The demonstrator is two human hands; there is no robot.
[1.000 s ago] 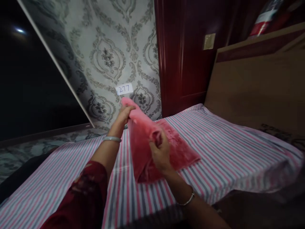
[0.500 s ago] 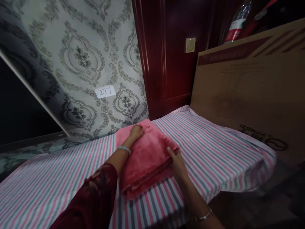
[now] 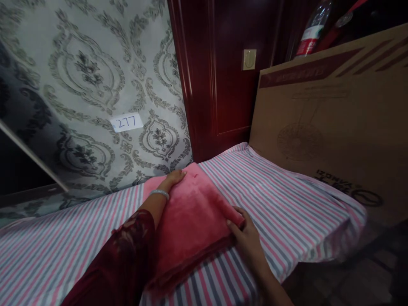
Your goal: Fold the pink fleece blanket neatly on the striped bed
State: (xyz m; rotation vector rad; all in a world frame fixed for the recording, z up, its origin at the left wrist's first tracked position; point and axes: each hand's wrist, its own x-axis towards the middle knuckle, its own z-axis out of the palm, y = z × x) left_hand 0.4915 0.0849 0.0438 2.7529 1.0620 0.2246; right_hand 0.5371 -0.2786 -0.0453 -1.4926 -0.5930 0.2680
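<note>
A folded pink plush blanket (image 3: 197, 216) lies on a striped bed sheet (image 3: 274, 187), its layered edges showing on the near side. My left hand (image 3: 175, 177) lies on the blanket's far left part, fingers stretched over the pile and partly hidden behind the hand. At the near right corner, my right hand (image 3: 247, 231) grips the blanket's edge, with the thumb on top and the other fingers around the outer side. The near left corner is blurred and partly behind my left sleeve.
A large cardboard box (image 3: 334, 110) stands along the right, a plastic bottle (image 3: 314, 32) behind it. Patterned wallpaper (image 3: 92, 85) bears a paper label (image 3: 126, 122) reading 277. Dark red wooden panelling (image 3: 229, 97) with a switch (image 3: 249, 59) rises behind the bed.
The view has shifted slightly. The blanket's near side now reaches closer to me, and its right corner is raised in my right hand. My left hand has flattened and slid left.
</note>
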